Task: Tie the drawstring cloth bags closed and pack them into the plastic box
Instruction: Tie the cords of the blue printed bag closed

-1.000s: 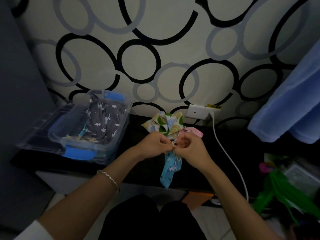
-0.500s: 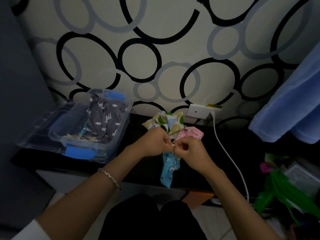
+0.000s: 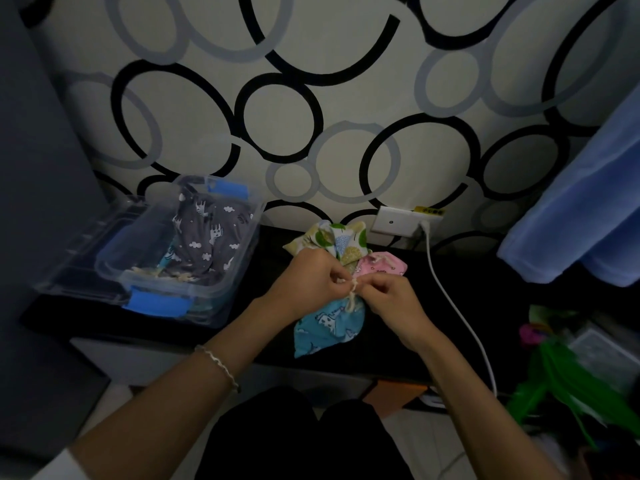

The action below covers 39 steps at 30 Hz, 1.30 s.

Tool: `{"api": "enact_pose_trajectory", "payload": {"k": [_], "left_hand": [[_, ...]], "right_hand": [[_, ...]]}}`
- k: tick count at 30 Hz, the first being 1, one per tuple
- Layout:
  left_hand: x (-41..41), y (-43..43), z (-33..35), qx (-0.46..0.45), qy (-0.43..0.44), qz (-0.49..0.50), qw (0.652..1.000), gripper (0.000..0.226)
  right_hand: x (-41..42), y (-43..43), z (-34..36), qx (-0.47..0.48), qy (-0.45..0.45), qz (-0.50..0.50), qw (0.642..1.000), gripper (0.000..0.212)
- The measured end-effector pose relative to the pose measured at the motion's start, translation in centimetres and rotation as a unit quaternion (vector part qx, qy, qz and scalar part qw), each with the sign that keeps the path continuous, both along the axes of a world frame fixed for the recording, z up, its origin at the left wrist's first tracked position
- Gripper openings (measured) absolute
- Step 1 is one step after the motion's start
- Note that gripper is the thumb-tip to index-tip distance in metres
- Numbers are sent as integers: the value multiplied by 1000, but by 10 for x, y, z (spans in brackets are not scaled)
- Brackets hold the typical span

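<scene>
Cord (image 3: 351, 299) at the neck of the blue bag (image 3: 327, 329) is where it all hangs just now. The left hand (image 3: 311, 282) and right hand (image 3: 391, 299) meet over it, the fingers (image 3: 334, 275) of each curled in and pinching the pale cord between them. The bag dangles below them over the front of the dark worktop (image 3: 433, 341); whether its bottom rests there I cannot tell.

I'd guess the knot is only half made. If either pinch slackens before it is pulled snug, the cord could slide back and the neck fall open. The bag seems to hang mostly from that cord, so a slip might drop it towards the person's lap. The light is poor and the cord thin, so a loop could easily be missed.

Just behind the hands lie a leaf-print bag (image 3: 332, 237) and a pink bag (image 3: 384, 266), touching each other. A knuckle could nudge them about, and I cannot tell whether they are tied. To the right a white cable (image 3: 453, 306) runs from the wall socket (image 3: 394, 221) down across the worktop, near the right wrist; a wide swing of that arm might snag it.

The plastic box (image 3: 239, 258) stands well to the left with a grey bag (image 3: 204, 237) already inside. Carrying the blue bag over with a loose knot would risk it coming undone in there.
</scene>
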State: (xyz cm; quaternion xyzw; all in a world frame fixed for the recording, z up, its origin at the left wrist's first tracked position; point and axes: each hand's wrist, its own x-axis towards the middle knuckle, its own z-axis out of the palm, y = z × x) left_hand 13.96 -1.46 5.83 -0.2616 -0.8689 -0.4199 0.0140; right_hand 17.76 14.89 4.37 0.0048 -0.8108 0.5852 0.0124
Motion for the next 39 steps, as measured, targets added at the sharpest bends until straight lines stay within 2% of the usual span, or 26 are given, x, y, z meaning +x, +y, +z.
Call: {"api": "enact_pose_trajectory", "payload": {"k": [3,8,17,19,22,24,27,29,33,39], "left_hand": [[-1,1,-1,4,-25,1,1000,12],[-4,0,-4,27,-59,-5,998,11],[-6,-2,0,-3,-75,-14,997,11],[-6,-3,2,-20,-61,-14,998,11],[-6,-6,3,-18,-37,-19,999,11],[-7,-7,1,10,-40,-20,999,12],[-8,-6,-4,48,-62,-22,997,10],[-9,-6,-7,66,-89,-25,994,10],[-11,-8,-13,90,-156,-13,984,11],[-11,-7,-12,120,-230,14,966,16]], "right_hand": [[-1,0,-2,57,47,-39,996,29],[-1,-5,-2,72,96,-77,990,24],[-2,-5,2,112,86,-25,990,22],[-3,-7,5,79,43,-14,996,29],[-2,-8,5,-39,-66,-12,997,18],[-2,-5,0,-144,-139,-6,980,11],[-3,-5,-9,-236,-175,-45,955,23],[-2,-9,-11,-231,-152,-74,958,27],[1,-16,-6,-156,-80,-90,980,14],[2,-17,-11,-54,46,-112,991,9]]}}
